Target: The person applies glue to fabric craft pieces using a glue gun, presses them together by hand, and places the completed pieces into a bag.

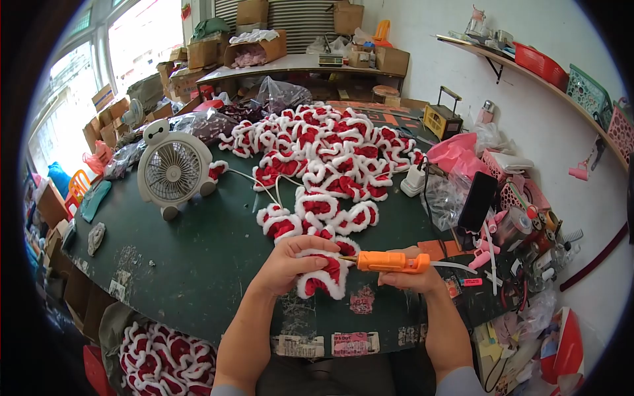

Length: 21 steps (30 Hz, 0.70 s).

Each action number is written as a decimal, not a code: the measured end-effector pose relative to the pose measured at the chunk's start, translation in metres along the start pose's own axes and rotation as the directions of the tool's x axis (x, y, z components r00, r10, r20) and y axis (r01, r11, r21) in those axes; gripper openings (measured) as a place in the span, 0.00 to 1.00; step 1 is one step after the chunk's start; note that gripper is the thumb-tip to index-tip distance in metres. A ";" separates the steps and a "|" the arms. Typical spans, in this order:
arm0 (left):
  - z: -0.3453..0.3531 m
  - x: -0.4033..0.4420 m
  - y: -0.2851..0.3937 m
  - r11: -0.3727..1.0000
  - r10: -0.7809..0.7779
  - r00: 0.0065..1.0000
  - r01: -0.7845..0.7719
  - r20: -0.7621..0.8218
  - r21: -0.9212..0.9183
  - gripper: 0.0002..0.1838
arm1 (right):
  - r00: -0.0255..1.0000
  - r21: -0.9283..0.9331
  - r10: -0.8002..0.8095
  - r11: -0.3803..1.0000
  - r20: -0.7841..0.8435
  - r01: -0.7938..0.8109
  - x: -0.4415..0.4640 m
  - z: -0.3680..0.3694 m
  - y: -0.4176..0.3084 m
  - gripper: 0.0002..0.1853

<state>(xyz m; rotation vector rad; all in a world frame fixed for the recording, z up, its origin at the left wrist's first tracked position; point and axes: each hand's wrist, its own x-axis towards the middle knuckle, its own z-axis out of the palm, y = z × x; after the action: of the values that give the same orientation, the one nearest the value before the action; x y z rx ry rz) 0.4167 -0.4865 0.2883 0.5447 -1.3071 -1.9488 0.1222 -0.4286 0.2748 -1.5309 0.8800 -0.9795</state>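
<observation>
My left hand is closed on a red fabric piece with fluffy white trim, held just above the front of the table. In my right hand is an orange hot glue gun, its narrow metal tip pointing left at the upper edge of that piece. A white stick extends from the back of the gun. Right behind my hands lie more red pieces with white trim, running into a big heap of the same. My fingers partly cover the held piece.
A white fan stands on the dark green table to the left. At right are a phone, a white plug adapter, plastic bags and bottles. A sack of similar pieces sits below the table's front left edge.
</observation>
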 end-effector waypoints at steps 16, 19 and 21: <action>0.001 0.002 -0.003 1.000 0.006 1.000 -0.006 -0.002 0.014 0.19 | 0.999 -0.076 -0.026 0.997 0.032 0.029 0.003 0.003 0.003 0.12; 0.000 0.002 -0.003 1.000 0.007 1.000 -0.007 -0.002 0.012 0.19 | 0.999 -0.072 -0.036 0.997 0.028 0.038 0.003 0.002 0.006 0.12; 0.000 0.002 -0.003 1.000 0.009 1.000 -0.009 0.001 0.010 0.19 | 0.999 -0.052 -0.027 0.998 0.020 0.028 0.003 0.002 0.009 0.12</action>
<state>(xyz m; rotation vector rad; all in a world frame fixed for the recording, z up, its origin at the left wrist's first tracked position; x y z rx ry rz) 0.4145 -0.4869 0.2858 0.5424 -1.3183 -1.9365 0.1245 -0.4322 0.2663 -1.5975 0.8795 -0.9667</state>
